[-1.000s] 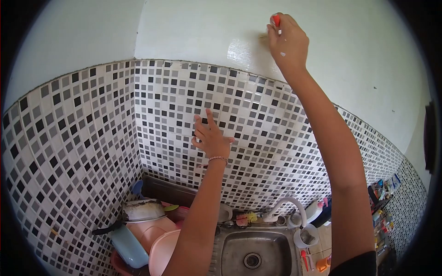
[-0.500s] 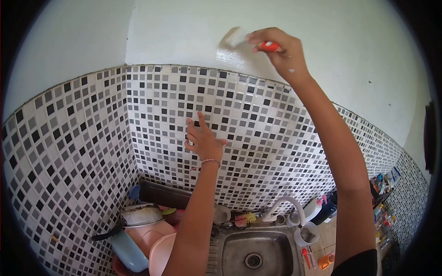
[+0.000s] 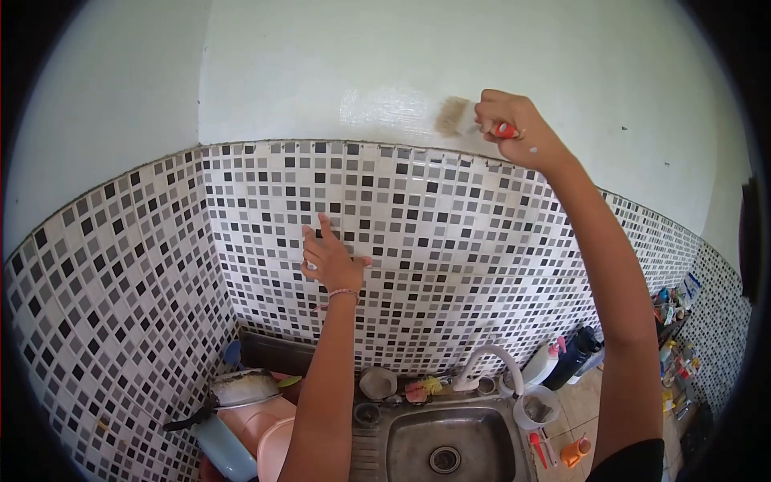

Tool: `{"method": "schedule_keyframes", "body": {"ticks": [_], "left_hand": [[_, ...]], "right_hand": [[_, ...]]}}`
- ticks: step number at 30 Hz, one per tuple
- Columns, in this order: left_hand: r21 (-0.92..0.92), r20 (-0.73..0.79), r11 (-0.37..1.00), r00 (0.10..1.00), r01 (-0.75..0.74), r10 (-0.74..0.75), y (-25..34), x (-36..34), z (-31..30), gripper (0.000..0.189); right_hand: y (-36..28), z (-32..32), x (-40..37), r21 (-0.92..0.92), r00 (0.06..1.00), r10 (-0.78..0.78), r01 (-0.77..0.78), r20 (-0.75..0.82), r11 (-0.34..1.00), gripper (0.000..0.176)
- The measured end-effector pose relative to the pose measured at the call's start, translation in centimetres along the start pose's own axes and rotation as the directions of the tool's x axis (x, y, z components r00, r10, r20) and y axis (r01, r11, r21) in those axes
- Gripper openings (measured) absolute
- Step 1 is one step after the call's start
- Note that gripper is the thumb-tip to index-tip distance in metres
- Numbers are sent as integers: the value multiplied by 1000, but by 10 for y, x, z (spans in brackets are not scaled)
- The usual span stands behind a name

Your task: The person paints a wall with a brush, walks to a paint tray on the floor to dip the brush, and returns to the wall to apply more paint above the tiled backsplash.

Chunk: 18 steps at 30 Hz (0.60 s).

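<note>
My right hand (image 3: 514, 128) is closed round the red handle of a paintbrush (image 3: 455, 116), whose pale bristles point left against the light green wall (image 3: 289, 64), just above the tile edge. To the left of the bristles, a patch of wet, shiny paint (image 3: 381, 108) catches the light. My left hand (image 3: 331, 259) rests on the mosaic tiles (image 3: 418, 233) with its fingers spread and nothing in it.
Below are a steel sink (image 3: 450, 434) with a white faucet (image 3: 498, 351), and a pot (image 3: 243, 387) among pink and blue dishes at the left. Bottles (image 3: 574, 353), a white tub (image 3: 536, 407) and an orange cup (image 3: 575, 452) stand at the right.
The brush in my right hand has moved right and down, and its bristles now show broadly. The view has shifted slightly; my left hand stays spread on the tiles.
</note>
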<state>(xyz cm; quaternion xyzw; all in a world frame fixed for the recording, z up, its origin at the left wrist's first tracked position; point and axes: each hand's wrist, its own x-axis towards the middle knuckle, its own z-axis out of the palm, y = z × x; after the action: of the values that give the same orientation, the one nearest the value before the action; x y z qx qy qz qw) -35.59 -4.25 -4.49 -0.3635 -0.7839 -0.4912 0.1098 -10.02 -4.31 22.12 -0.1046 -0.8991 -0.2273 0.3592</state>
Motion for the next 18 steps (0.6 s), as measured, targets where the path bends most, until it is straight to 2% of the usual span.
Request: {"method": "schedule_keyframes", "body": {"ticks": [1, 4, 5, 8, 11, 14, 18], "left_hand": [[3, -5, 1000, 1000, -4, 4, -1, -1, 1, 132], [-26, -4, 999, 999, -34, 34, -3, -3, 2, 133], [-40, -2, 998, 999, -43, 43, -6, -3, 6, 134], [-46, 14, 999, 1000, -17, 17, 1, -1, 2, 135], [-14, 11, 1000, 1000, -19, 19, 3, -5, 2, 134], [-4, 32, 1000, 999, 4, -4, 4, -4, 4, 135], [-10, 13, 999, 999, -34, 34, -4, -1, 11, 133]], "right_hand": [[2, -6, 0, 90, 998, 54, -52, -18, 995, 18], [8, -31, -1, 99, 999, 41, -39, -20, 994, 18], [6, -40, 0, 25, 995, 95, -96, 22, 995, 16], [-1, -51, 10, -204, 998, 36, -23, 58, 979, 12], [4, -29, 21, -54, 988, -136, 132, -71, 990, 10], [5, 13, 38, -19, 977, -173, 172, -124, 985, 11], [-9, 53, 51, -1, 973, -130, 132, -190, 991, 14]]}}
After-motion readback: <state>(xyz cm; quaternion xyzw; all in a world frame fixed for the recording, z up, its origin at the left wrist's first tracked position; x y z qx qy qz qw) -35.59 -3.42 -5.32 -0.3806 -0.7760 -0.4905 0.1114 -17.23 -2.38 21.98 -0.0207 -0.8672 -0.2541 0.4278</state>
